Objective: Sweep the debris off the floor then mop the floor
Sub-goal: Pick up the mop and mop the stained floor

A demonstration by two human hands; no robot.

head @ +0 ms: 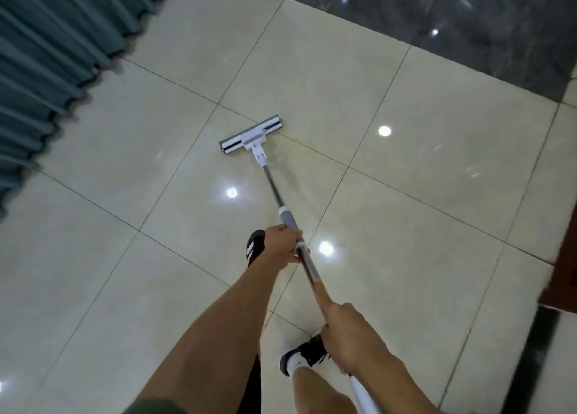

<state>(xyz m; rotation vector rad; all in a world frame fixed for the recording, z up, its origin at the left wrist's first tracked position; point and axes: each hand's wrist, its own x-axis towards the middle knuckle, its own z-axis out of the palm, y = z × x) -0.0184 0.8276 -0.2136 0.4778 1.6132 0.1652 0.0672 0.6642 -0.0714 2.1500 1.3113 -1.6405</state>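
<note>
A flat mop with a white and grey head (pixel 251 135) lies on the glossy beige tiled floor (pixel 406 195) ahead of me. Its metal pole (pixel 274 189) runs back toward me. My left hand (pixel 282 246) grips the pole just below the grey sleeve. Lower down, my right hand (pixel 346 332) grips the pole near its white end. I see no debris on the tiles around the mop head.
Teal pleated curtains (pixel 46 70) hang along the left. A dark marble strip (pixel 452 23) borders the floor at the top right. A dark red wooden frame (pixel 565 257) stands at the right edge. My feet in black shoes (pixel 307 351) are under the pole.
</note>
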